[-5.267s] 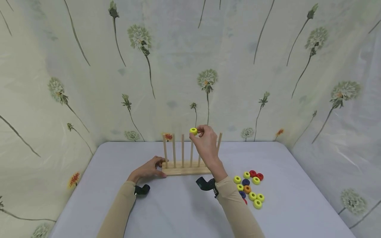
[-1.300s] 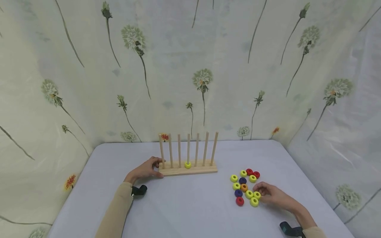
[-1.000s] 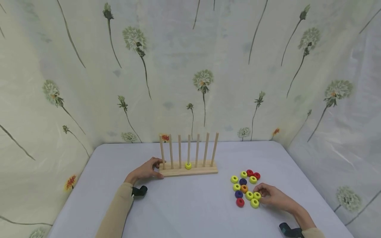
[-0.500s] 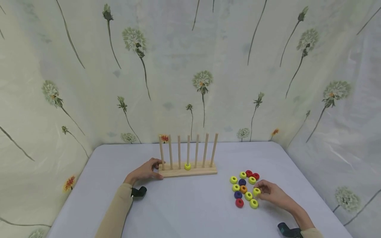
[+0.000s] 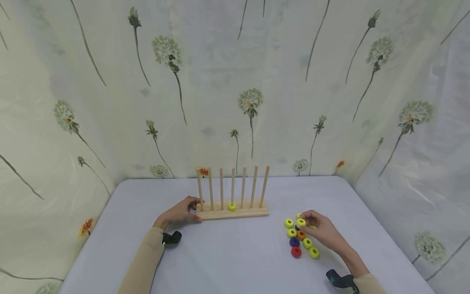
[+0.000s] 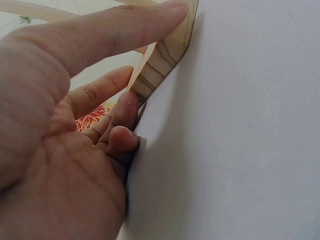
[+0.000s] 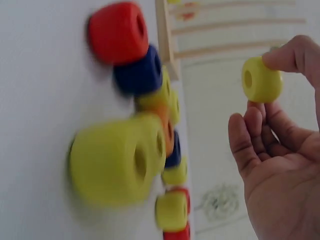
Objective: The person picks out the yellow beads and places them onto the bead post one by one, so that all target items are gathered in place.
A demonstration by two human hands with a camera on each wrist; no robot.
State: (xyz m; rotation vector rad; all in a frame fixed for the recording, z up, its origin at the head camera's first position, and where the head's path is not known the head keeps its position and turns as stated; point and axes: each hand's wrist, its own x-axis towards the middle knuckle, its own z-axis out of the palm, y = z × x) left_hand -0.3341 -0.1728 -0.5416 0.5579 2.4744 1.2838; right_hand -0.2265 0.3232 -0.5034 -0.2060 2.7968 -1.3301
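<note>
A wooden peg rack with a row of upright pegs stands toward the back of the table. One yellow bead sits at the foot of its middle peg. My left hand grips the rack's left end, thumb along the front and fingers behind, as the left wrist view also shows on the striped wooden end. Above the loose beads, my right hand pinches another yellow bead between thumb and fingertips, its hole visible. The red beads at the back of the group are hidden by this hand in the head view.
Loose beads lie right of the rack: several yellow, an orange bead, a blue bead and a red bead among them. The white table ends at a flower-printed curtain behind and at both sides.
A yellow bead went from my right hand onto the middle peg. That hand then reached the loose beads, picked up another yellow one, and has lifted it leftward. My left hand stayed on the rack.
</note>
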